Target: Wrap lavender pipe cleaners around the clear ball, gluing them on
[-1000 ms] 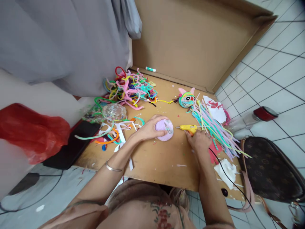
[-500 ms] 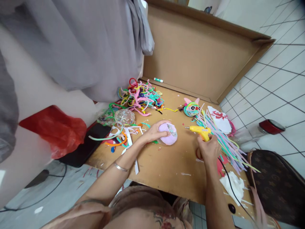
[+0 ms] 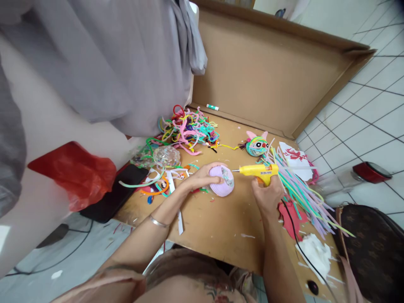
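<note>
My left hand (image 3: 206, 176) grips a lilac ball (image 3: 223, 188) wrapped in fuzzy strands, holding it just over the table. A clear, uncovered patch shows on the ball's upper right side. In my right hand (image 3: 267, 191) is a yellow glue gun (image 3: 257, 170), its metal nozzle pointing left, close to the ball's right edge. Whether the nozzle touches the ball I cannot tell. A finished-looking ball with pink ears and eyes (image 3: 257, 146) sits farther back. Long pastel pipe cleaners (image 3: 303, 198) lie to the right, partly behind my right hand.
A tangled heap of pipe cleaners (image 3: 189, 128) and a clear plastic ball (image 3: 166, 156) lie back left. A glue stick (image 3: 212, 107) rests by the cardboard wall (image 3: 252, 67). At right are a clear bottle with a red lid (image 3: 372, 171), crumpled tissue (image 3: 315, 254) and a brown bag (image 3: 372, 248).
My right hand has brought the glue gun left, so its nozzle is now close to the lilac ball. My left hand still holds the ball in nearly the same place.
</note>
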The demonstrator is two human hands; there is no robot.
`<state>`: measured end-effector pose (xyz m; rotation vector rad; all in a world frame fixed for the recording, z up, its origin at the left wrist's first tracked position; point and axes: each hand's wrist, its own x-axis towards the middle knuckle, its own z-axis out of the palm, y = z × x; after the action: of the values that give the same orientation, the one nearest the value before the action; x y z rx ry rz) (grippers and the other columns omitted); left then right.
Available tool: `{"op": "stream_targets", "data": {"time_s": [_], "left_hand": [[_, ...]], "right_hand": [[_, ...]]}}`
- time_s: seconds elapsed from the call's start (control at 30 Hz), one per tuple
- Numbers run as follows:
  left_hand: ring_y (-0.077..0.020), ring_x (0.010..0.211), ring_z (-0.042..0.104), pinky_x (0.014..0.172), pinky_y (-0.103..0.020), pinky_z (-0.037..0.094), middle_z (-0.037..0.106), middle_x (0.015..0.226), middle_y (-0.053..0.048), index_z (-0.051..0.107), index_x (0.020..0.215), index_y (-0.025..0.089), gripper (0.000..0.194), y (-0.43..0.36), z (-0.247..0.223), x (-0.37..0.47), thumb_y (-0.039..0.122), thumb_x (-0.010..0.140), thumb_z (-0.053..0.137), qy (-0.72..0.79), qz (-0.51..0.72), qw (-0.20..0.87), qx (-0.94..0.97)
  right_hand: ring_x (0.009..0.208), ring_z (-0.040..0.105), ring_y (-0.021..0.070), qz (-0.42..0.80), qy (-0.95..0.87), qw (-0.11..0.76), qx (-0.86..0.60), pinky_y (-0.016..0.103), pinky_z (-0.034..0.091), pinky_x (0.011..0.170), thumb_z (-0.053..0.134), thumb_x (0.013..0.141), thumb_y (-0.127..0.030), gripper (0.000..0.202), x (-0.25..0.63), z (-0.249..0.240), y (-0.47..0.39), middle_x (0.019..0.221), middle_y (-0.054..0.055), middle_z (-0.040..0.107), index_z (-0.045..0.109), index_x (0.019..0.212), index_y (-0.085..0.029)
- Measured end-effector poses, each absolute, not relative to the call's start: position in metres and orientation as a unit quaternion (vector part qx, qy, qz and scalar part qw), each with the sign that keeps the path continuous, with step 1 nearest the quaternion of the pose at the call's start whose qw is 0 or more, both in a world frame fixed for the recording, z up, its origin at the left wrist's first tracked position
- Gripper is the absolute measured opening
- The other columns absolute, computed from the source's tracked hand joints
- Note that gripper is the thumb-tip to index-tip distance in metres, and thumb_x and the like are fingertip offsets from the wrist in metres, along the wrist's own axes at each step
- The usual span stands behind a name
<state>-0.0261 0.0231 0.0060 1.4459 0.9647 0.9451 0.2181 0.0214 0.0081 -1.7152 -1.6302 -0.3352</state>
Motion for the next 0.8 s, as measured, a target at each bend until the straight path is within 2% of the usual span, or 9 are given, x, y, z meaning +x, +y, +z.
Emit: {"op": "stream_targets", "data": {"time_s": [0.27,0.47,0.63,0.8], "left_hand": [[-0.0228,0.102,0.064,0.089,-0.032,0.052,0.069,0.113,-0.006,0.063,0.119,0.016,0.061,0.0203,0.0101,-0.0222,0.033,0.061,0.073,0.399,0.382,0.562,0.616],[-0.0226,0.101,0.062,0.087,-0.032,0.050,0.067,0.113,-0.006,0.064,0.116,0.016,0.060,0.0206,0.0078,-0.0204,0.034,0.060,0.073,0.395,0.376,0.564,0.620],[-0.0230,0.102,0.062,0.089,-0.032,0.050,0.067,0.116,-0.007,0.064,0.117,0.015,0.060,0.0214,0.0059,-0.0218,0.033,0.060,0.074,0.383,0.375,0.565,0.627],[-0.0224,0.103,0.061,0.092,-0.032,0.049,0.066,0.118,-0.007,0.063,0.120,0.015,0.064,0.0202,0.0082,-0.0214,0.033,0.060,0.076,0.386,0.372,0.567,0.625]], "right_hand": [[0.077,0.061,0.0285,-0.123,-0.676,0.378,-0.621,0.040,0.048,0.071,0.050,0.075,-0.040,0.021,0.2113,0.0105,0.0120,0.078,0.010,0.062,0.054,0.085,-0.022],[0.076,0.059,0.0263,-0.158,-0.680,0.369,-0.613,0.037,0.046,0.070,0.051,0.076,-0.036,0.020,0.2161,0.0080,0.0132,0.077,0.007,0.060,0.057,0.089,-0.021],[0.068,0.056,0.0240,-0.219,-0.684,0.395,-0.573,0.034,0.041,0.063,0.055,0.074,-0.035,0.016,0.2199,0.0033,0.0171,0.071,0.005,0.059,0.055,0.083,-0.022],[0.067,0.056,0.0239,-0.224,-0.686,0.392,-0.570,0.033,0.040,0.062,0.055,0.074,-0.035,0.013,0.2189,0.0021,0.0179,0.069,0.004,0.056,0.052,0.078,-0.023]]}}
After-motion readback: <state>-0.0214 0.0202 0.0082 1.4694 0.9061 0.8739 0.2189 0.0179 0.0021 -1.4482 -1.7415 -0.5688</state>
